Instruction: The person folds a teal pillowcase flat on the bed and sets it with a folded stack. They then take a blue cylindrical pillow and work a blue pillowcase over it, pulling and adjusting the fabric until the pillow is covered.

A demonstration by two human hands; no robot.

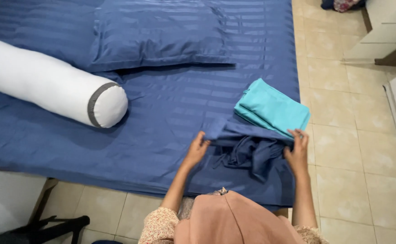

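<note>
Both hands grip a crumpled dark blue cloth point(252, 151) at the near right corner of the bed point(161, 117): the left hand point(198, 148) pinches its left edge, the right hand point(297, 151) clutches its right side, fingertips partly buried in folds. Forearms reach forward, wrists bent. A folded turquoise sheet point(272, 107) lies just behind, touching the cloth, its lower edge hidden.

One bed point(71, 149), one blue pillow point(157, 34), one white bolster point(48, 83), one folded turquoise cloth point(272, 107), seemingly one crumpled blue cloth point(250, 151), two hands point(198, 149).
</note>
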